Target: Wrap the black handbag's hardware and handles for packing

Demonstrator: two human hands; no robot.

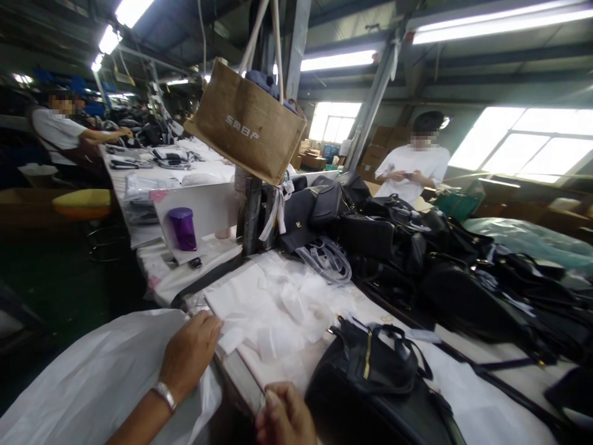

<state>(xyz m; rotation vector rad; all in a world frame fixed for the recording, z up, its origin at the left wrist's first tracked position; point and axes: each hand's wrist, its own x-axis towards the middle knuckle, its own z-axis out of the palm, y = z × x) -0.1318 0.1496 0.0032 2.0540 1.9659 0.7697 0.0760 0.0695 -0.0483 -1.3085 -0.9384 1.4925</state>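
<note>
My left hand (189, 355) reaches to the near edge of the white table (472, 402), its fingers closed on the edge of a white paper sheet (273, 309) from a loose pile. A metal bracelet sits on that wrist. My right hand (285, 417) is low at the bottom edge with fingers curled; what it holds is hidden. It sits beside a black handbag (370, 371) with a gold zip that lies on the table.
A large white plastic bag (92, 383) hangs below the table at left. Several black handbags (440, 259) are heaped at right. A brown jute bag (248, 123) hangs overhead. A purple cup (182, 228) stands further back. Two people work in the background.
</note>
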